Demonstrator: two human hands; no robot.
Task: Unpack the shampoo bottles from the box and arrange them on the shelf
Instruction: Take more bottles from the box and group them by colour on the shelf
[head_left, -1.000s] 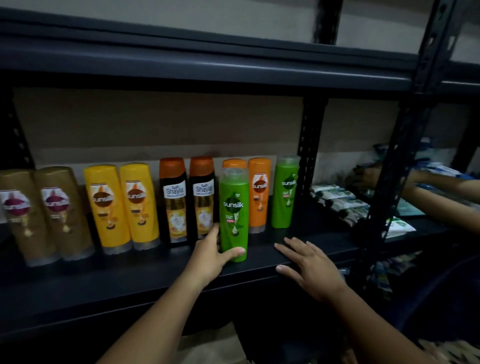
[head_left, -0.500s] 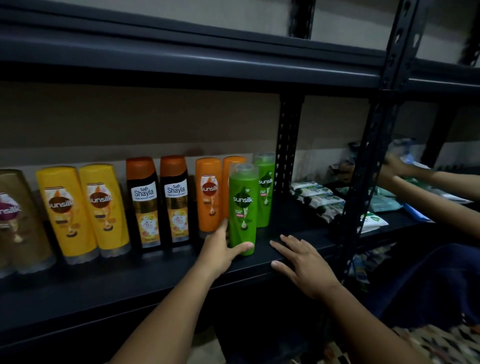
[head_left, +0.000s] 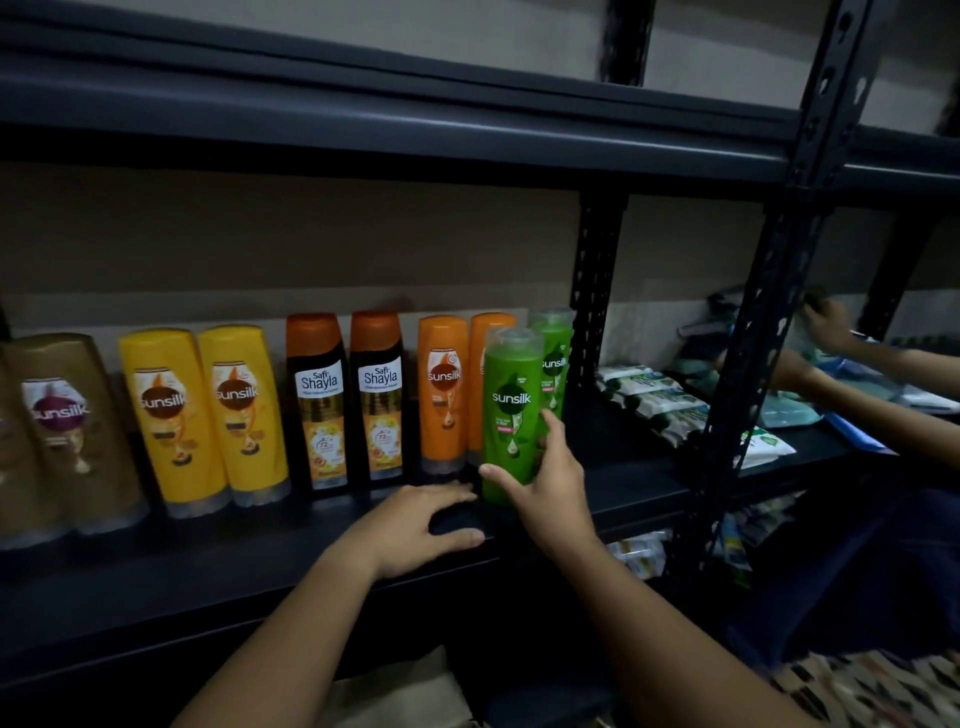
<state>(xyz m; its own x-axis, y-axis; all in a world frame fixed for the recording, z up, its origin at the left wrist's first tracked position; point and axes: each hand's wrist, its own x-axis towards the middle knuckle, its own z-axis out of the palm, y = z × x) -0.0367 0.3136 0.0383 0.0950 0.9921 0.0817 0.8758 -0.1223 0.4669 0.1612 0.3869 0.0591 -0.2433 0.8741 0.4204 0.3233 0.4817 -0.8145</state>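
upright on the dark metal shelf (head_left: 218, 577), in a row of pairs: gold sunsilk bottles (head_left: 67, 431) at far left, yellow sunsilk bottles (head_left: 202, 415), black shayla bottles with orange caps (head_left: 345, 400), orange sunsilk bottles (head_left: 444, 389). at the right end, a green sunsilk bottle (head_left: 511, 415) out front — a second green bottle (head_left: 553, 358) just behind it, by the upright post.

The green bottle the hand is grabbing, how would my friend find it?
Follow the row of bottles on the dark shelf rightwards to the two green ones. It's the front green Sunsilk bottle, standing forward of the row, in the right hand.
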